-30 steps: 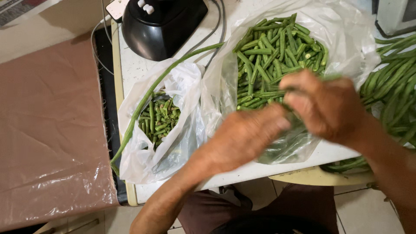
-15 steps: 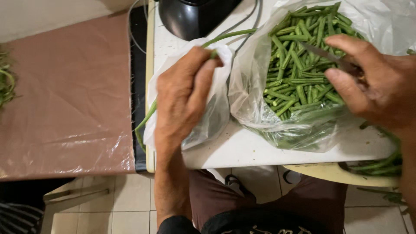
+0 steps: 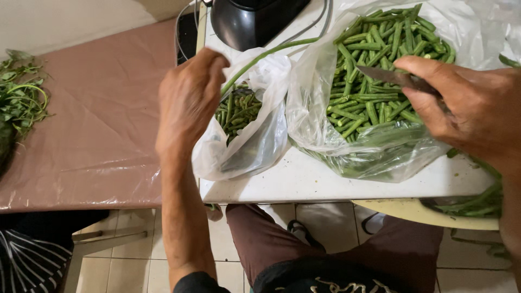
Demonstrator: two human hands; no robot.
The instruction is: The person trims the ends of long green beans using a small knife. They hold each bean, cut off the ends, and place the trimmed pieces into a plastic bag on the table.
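Note:
My left hand (image 3: 187,103) hangs over the small white plastic bag (image 3: 255,146) of green bean scraps (image 3: 239,111), fingers loosely apart and holding nothing that I can see. A long green bean (image 3: 266,57) lies across that bag's top edge, right beside the fingertips. My right hand (image 3: 467,108) grips a small knife (image 3: 388,76), blade pointing left over the large clear bag (image 3: 358,157). That bag is full of cut green bean pieces (image 3: 374,70). Both bags sit on the white table (image 3: 304,179).
A black appliance base (image 3: 249,19) with cables stands behind the bags. A brown-covered table (image 3: 92,135) lies to the left with leafy greens (image 3: 19,92) on its far edge. Uncut long beans (image 3: 472,203) rest in a dish at the right. My legs are below.
My left hand left the right hand, swung over to the small bag and lifted slightly, uncovering the scraps inside. My right hand stays over the large bag; the knife blade now shows.

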